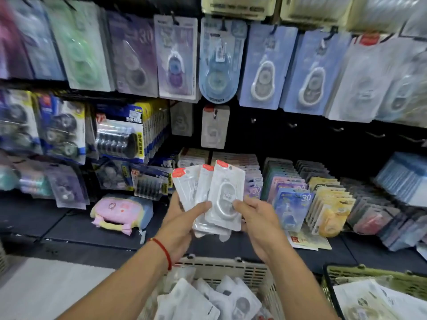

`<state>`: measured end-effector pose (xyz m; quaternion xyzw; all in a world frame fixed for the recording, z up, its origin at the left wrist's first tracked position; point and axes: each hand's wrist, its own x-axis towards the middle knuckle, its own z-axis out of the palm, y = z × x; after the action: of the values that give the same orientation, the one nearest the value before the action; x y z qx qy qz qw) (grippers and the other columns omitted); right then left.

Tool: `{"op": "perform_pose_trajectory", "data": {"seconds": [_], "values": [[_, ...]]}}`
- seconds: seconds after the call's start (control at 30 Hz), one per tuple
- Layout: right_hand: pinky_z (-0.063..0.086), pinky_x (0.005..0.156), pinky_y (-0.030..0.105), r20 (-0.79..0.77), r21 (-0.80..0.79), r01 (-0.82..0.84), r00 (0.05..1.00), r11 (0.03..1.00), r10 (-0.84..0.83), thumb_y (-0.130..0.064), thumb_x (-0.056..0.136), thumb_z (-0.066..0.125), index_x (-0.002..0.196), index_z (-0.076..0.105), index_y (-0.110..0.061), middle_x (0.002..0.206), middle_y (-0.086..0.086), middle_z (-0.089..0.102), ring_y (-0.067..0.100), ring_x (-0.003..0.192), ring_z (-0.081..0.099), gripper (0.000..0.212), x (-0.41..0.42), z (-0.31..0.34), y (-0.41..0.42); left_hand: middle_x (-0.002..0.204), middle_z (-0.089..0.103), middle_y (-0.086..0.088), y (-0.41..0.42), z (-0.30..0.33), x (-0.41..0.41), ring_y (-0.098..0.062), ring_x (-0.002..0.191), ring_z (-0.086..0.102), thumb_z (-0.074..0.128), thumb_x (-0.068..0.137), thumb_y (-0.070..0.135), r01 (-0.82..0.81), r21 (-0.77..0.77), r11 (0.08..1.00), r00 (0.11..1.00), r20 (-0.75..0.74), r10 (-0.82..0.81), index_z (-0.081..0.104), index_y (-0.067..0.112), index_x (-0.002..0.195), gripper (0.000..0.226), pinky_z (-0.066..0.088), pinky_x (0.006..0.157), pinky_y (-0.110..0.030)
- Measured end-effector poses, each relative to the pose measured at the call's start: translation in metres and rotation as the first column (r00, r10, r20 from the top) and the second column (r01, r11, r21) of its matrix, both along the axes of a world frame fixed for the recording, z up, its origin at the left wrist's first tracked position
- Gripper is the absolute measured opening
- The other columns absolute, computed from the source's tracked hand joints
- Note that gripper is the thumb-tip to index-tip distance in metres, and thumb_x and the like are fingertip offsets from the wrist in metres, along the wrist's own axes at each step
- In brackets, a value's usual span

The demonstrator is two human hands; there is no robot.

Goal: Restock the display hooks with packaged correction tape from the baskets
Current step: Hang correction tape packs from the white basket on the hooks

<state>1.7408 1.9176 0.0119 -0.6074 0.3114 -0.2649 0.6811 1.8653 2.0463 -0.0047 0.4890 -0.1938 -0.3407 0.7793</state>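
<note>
We hold a fan of white tape packs (217, 195) above the baskets, in front of the shelf. Our left hand (182, 218) grips the fan from below; our right hand (251, 218) pinches the front pack's edge. Pulling one free could loosen the rest, dropping them into the cream basket (231, 271). The bare hooks (292, 124) look small; a punch hole could easily miss.

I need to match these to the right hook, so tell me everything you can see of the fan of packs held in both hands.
The fan of packs is several flat white blister packs with orange-red tabs on top, each under clear plastic; the front one shows an oval white dispenser and a small sticker. They stand upright, spread out, above the beige basket. The left hand grips their lower left, thumb across the front; the right hand pinches the front pack's right edge.
</note>
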Motion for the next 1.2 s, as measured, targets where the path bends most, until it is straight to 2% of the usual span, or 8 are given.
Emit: {"op": "perform_pose_trajectory", "data": {"seconds": [0.1,0.23,0.33,0.47,0.67,0.9,1.07,1.2], "values": [[0.061,0.070,0.042,0.048,-0.081,-0.037,0.998,0.996,0.041,-0.013,0.101,0.067,0.110,0.074,-0.009,0.100,0.011,0.081,0.024,0.080,0.078,0.013,0.021,0.042,-0.013,0.139,0.069,-0.010,-0.007,0.037,0.028,-0.030,0.126,0.068,0.078,0.086,0.011,0.081,-0.017,0.997,0.979,0.188,-0.077,0.048,0.022,0.150,0.071,0.060,0.087,-0.040],[0.064,0.085,0.040,0.094,-0.254,-0.033,0.994,0.967,0.059,-0.015,0.098,0.071,0.122,0.068,-0.017,0.105,0.001,0.080,0.017,0.094,0.078,0.023,0.046,0.072,-0.026,0.137,0.071,-0.001,-0.005,0.065,0.063,-0.025,0.126,0.068,0.082,0.084,0.013,0.026,-0.001,1.000,0.951,0.307,-0.025,0.049,0.029,0.147,0.073,0.055,0.106,-0.050],[0.062,0.088,0.037,0.128,-0.360,0.004,0.991,0.933,0.045,-0.017,0.098,0.071,0.122,0.066,-0.028,0.113,-0.007,0.077,0.012,0.102,0.075,0.027,0.063,0.072,-0.035,0.129,0.074,0.003,0.002,0.056,0.081,-0.022,0.120,0.071,0.087,0.081,0.013,-0.175,0.029,0.984,0.924,0.349,0.154,0.056,0.031,0.140,0.069,0.054,0.105,-0.053],[0.059,0.083,0.031,0.176,-0.392,0.055,0.984,0.918,0.016,-0.020,0.098,0.071,0.115,0.065,-0.037,0.108,-0.015,0.077,0.005,0.098,0.074,0.025,0.082,0.062,-0.047,0.120,0.076,0.013,0.006,0.037,0.088,-0.009,0.111,0.073,0.086,0.083,0.006,-0.327,0.028,0.945,0.863,0.417,0.286,0.060,0.035,0.133,0.063,0.059,0.093,-0.037],[0.057,0.084,0.030,0.226,-0.351,0.098,0.974,0.931,-0.017,-0.028,0.099,0.072,0.119,0.067,-0.035,0.107,-0.012,0.079,0.007,0.097,0.076,0.022,0.099,0.047,-0.057,0.130,0.068,0.011,0.002,0.036,0.088,-0.006,0.119,0.066,0.088,0.081,0.007,-0.454,-0.012,0.891,0.772,0.493,0.400,0.052,0.031,0.141,0.074,0.053,0.103,-0.037],[0.044,0.084,0.025,-0.145,-0.639,0.113,0.954,0.761,-0.263,-0.046,0.100,0.065,0.147,0.050,-0.023,0.137,-0.005,0.054,0.007,0.102,0.059,0.055,0.100,0.040,-0.061,0.126,0.071,0.012,0.004,0.033,0.088,-0.004,0.113,0.069,0.088,0.082,0.011,-0.417,-0.029,0.908,0.771,0.518,0.371,0.053,0.032,0.139,0.069,0.057,0.097,-0.036],[0.063,0.090,0.041,-0.153,-0.388,-0.361,0.933,0.848,0.327,-0.051,0.092,0.074,0.115,0.072,-0.029,0.109,-0.005,0.077,0.017,0.103,0.074,0.032,0.099,0.046,-0.039,0.119,0.078,-0.005,0.003,0.028,0.085,-0.031,0.111,0.075,0.094,0.066,0.037,-0.282,-0.040,0.959,0.896,0.345,0.278,0.067,0.024,0.127,0.069,0.060,0.092,-0.059],[0.064,0.082,0.033,-0.139,-0.398,-0.372,0.928,0.839,0.346,-0.038,0.088,0.084,0.120,0.065,-0.027,0.106,-0.004,0.078,0.015,0.094,0.077,0.039,0.101,0.038,-0.022,0.131,0.073,-0.010,0.003,0.026,0.083,-0.034,0.121,0.071,0.089,0.078,0.036,-0.125,-0.102,0.987,0.963,0.227,0.146,0.060,0.024,0.138,0.068,0.061,0.097,-0.048]]}}
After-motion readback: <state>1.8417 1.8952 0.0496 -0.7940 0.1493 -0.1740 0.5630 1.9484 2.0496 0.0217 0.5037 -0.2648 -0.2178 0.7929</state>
